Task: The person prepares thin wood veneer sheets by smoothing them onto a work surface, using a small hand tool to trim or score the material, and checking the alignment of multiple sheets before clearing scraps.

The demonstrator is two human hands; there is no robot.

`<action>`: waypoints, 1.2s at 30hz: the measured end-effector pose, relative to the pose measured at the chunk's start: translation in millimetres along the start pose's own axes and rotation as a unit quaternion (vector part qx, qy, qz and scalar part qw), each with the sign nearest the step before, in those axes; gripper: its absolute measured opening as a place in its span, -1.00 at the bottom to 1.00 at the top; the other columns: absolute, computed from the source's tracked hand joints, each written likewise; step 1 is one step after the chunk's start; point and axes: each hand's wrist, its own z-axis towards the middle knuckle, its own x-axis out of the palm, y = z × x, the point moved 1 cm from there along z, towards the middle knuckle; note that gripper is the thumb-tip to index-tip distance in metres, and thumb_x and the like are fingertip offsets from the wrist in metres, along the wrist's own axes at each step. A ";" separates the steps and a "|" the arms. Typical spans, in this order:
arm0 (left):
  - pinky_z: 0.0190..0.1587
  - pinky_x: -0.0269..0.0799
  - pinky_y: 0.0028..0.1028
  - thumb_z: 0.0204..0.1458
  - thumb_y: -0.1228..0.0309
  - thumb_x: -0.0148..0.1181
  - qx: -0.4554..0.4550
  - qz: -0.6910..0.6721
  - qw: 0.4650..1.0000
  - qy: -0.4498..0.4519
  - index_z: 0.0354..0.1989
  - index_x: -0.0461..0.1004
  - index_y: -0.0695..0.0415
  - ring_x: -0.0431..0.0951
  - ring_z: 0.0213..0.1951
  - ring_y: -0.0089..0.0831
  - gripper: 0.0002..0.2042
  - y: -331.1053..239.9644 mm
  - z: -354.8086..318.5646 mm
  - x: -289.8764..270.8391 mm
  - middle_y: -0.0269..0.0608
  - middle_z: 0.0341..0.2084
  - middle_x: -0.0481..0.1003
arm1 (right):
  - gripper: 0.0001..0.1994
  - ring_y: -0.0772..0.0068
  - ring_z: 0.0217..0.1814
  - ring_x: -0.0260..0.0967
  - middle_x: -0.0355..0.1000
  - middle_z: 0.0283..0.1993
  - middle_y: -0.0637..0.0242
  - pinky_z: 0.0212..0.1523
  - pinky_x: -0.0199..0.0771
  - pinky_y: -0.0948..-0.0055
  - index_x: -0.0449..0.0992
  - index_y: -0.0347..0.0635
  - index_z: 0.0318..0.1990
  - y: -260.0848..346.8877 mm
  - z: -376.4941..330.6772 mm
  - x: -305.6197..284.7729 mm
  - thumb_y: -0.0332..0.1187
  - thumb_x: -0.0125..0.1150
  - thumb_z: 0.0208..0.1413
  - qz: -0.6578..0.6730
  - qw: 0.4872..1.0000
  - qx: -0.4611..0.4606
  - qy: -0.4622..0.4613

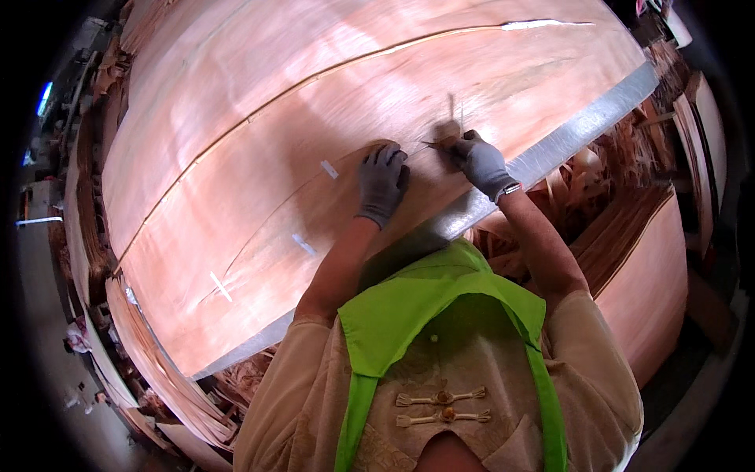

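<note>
Veneer sheet (259,149), thin and reddish-brown, lies flat across the wide work table in front of you, covering nearly all of it, with the table's grey metal edge (566,145) showing along the near side. A long split (259,212) runs through the sheet from the lower left toward your hands, and short white tape strips (303,245) sit across it at intervals, one just to the left of your left hand. Your left hand (383,183), in a grey glove, rests palm down on the veneer beside the end of the split, its fingers held together and pressed flat against the wood. Your right hand (480,161), also in a grey glove with a watch band at the wrist, is just beside it, close to the table edge; its fingertips are drawn together, pinching a small thin piece (440,141) against the sheet, though it is too blurred to tell what that piece is. A second long seam (330,71) crosses the sheet farther from you. To your right, below the table edge, more veneer sheets lie stacked (653,275), and loose veneer scraps (621,149) are piled between that stack and the table. Curled strips of veneer (157,370) hang along the table's left side.
</note>
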 end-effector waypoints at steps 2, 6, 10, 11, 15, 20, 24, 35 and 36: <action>-0.07 0.25 -0.15 -0.15 0.40 0.07 0.002 -0.006 1.000 0.002 -0.30 0.38 0.12 0.35 -0.09 -0.07 -0.80 -0.8 -0.3 -0.3 -0.08 -0.18 0.38 | -0.80 0.07 -0.27 0.37 0.37 -0.21 0.22 -0.27 0.39 0.21 0.52 0.14 -0.24 0.9 0.5 -2.6 -0.33 0.05 -0.03 0.007 1.000 -0.018 0.008; -0.07 0.25 -0.16 -0.17 0.41 0.07 0.001 0.003 1.000 -0.011 -0.30 0.39 0.11 0.35 -0.09 -0.10 -0.80 -0.3 -0.6 1.3 -0.11 -0.18 0.38 | -0.80 0.08 -0.27 0.37 0.37 -0.19 0.23 -0.28 0.39 0.22 0.52 0.12 -0.24 -4.3 3.8 2.6 -0.34 0.03 -0.03 0.005 1.000 -0.020 0.011; -0.09 0.26 -0.17 -0.14 0.40 0.05 0.000 0.016 1.000 -0.006 -0.30 0.41 0.11 0.37 -0.11 -0.16 -0.81 -0.7 0.7 -0.6 -0.16 -0.18 0.39 | -0.80 0.08 -0.27 0.38 0.38 -0.20 0.22 -0.29 0.39 0.22 0.52 0.12 -0.24 -0.1 7.2 3.7 -0.34 0.01 -0.02 -0.032 0.999 -0.024 0.019; -0.09 0.26 -0.17 -0.14 0.40 0.05 -0.002 0.017 1.000 -0.001 -0.30 0.41 0.11 0.37 -0.11 -0.17 -0.81 -1.0 0.9 -1.3 -0.17 -0.18 0.39 | -0.79 0.08 -0.27 0.38 0.38 -0.20 0.22 -0.30 0.39 0.22 0.52 0.12 -0.24 0.4 7.7 4.3 -0.34 0.01 -0.02 -0.048 0.998 -0.024 0.022; -0.04 0.24 -0.16 -0.18 0.42 0.08 -0.007 0.006 1.000 0.014 -0.17 0.37 0.10 0.34 -0.05 -0.11 -0.69 2.2 -0.8 1.7 -0.12 -0.13 0.37 | -0.78 0.07 -0.28 0.38 0.38 -0.21 0.20 -0.31 0.39 0.21 0.52 0.11 -0.24 1.8 8.3 5.8 -0.35 -0.03 -0.02 -0.050 0.998 -0.027 0.023; -0.03 0.24 -0.16 -0.18 0.42 0.09 -0.001 0.016 1.000 0.020 -0.06 0.33 0.08 0.34 -0.03 -0.14 -0.60 -0.4 2.0 -2.7 -0.14 -0.09 0.36 | -0.82 0.08 -0.31 0.37 0.37 -0.23 0.21 -0.35 0.38 0.21 0.49 0.08 -0.21 -2.3 5.3 10.3 -0.30 0.06 0.00 -0.082 0.996 -0.036 0.014; -0.04 0.24 -0.16 -0.18 0.42 0.09 -0.005 0.020 1.000 0.019 -0.07 0.34 0.08 0.34 -0.03 -0.14 -0.61 -0.5 1.5 -2.9 -0.16 -0.09 0.36 | -0.81 0.07 -0.30 0.38 0.37 -0.23 0.19 -0.34 0.38 0.20 0.50 0.07 -0.22 -4.7 5.6 13.8 -0.33 0.03 -0.01 -0.088 0.995 -0.032 0.018; -0.11 0.28 -0.14 -0.13 0.35 0.06 0.041 0.092 0.993 0.064 -0.06 0.41 -0.15 0.36 -0.07 -0.15 -0.63 0.4 -2.0 0.4 -0.16 -0.05 0.33 | -0.79 0.09 -0.28 0.37 0.37 -0.22 0.21 -0.30 0.38 0.24 0.49 0.09 -0.17 -4.0 5.7 13.8 -0.32 0.05 0.00 -0.080 0.996 -0.029 0.033; -0.11 0.28 -0.13 -0.13 0.35 0.06 0.044 0.093 0.993 0.056 -0.06 0.41 -0.15 0.36 -0.07 -0.14 -0.64 1.7 -3.3 2.6 -0.14 -0.04 0.33 | -0.79 0.08 -0.28 0.37 0.37 -0.22 0.20 -0.30 0.38 0.24 0.49 0.09 -0.17 -3.0 5.8 12.8 -0.32 0.05 0.00 -0.077 0.996 -0.029 0.034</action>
